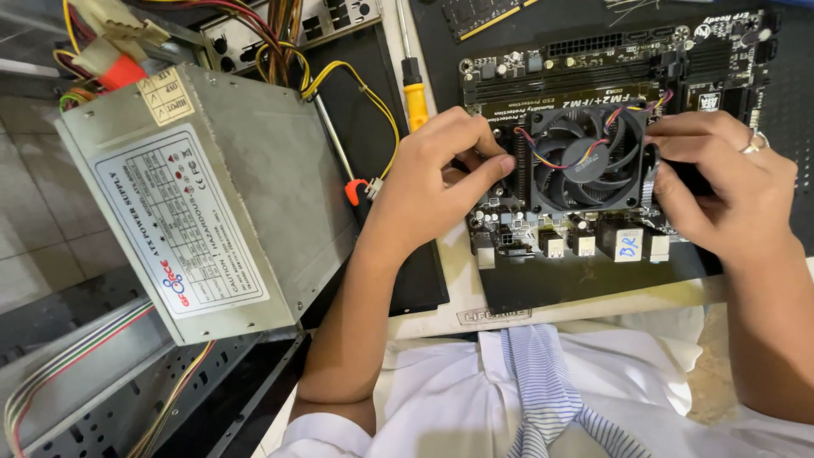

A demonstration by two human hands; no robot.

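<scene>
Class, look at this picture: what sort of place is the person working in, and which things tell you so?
Probably a computer repair bench. A black motherboard with a round cooling fan lies under both hands, a grey metal power supply box with coloured cables sits beside it, and a yellow-handled screwdriver lies near.

- I'm at a computer repair bench, a small workshop by the look of it.
- A bare motherboard (610, 127) with its cooler fan (585, 157) lies flat on a black mat (424, 280) in front of me.
- A grey power supply unit (212, 203) sits loose on an opened metal case (93, 382), its coloured wires (280, 42) trailing.
- A yellow-handled screwdriver (413, 93) lies beside the board.
- Worn floor tiles (34, 220) show beneath.
</scene>
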